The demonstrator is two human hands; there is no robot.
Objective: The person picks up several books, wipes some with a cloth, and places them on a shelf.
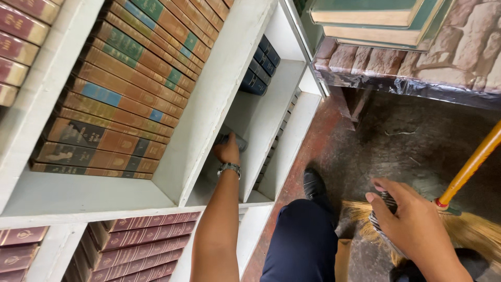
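My left hand (pixel 227 152), with a metal watch on its wrist, reaches into a white shelf compartment (pixel 263 117) and grips a dark book (pixel 235 140) lying on the shelf floor. My right hand (pixel 404 219) is low at the right, closed around the striped binding of a straw broom (pixel 464 230). The broom's orange handle (pixel 472 164) slants up to the right edge. The broom's bristles rest on the floor beside my dark trouser leg (pixel 302 240) and black shoe (pixel 314 184).
Rows of brown, maroon and dark blue books (pixel 122 89) fill the white bookcase. A few dark blue books (pixel 261 65) stand deeper in the same compartment. At top right a stone-patterned ledge (pixel 459 57) carries stacked green books. The floor (pixel 412 141) is reddish and dusty.
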